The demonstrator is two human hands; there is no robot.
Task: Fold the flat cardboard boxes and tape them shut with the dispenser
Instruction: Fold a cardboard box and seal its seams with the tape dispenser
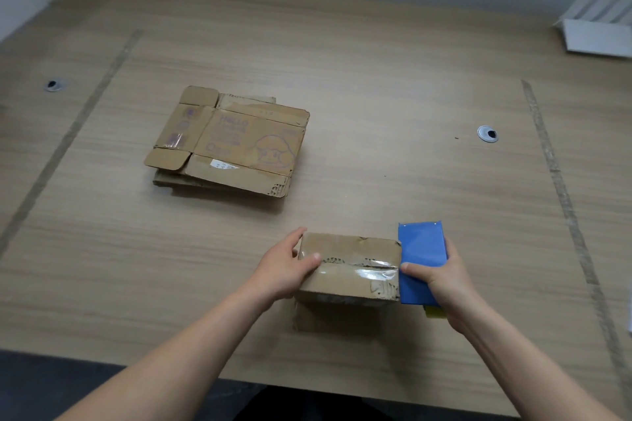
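A small folded cardboard box stands near the front edge of the table, with a strip of clear tape running along its top seam. My left hand grips the box's left end, thumb on top. My right hand holds the blue tape dispenser pressed against the box's right end, where the tape ends. A stack of flat cardboard boxes lies further back on the left, the top one printed with purple drawings.
The wooden table has two cable holes, one on the right and one on the left. A white tray sits at the back right corner. Worn tape lines run along both sides of the table.
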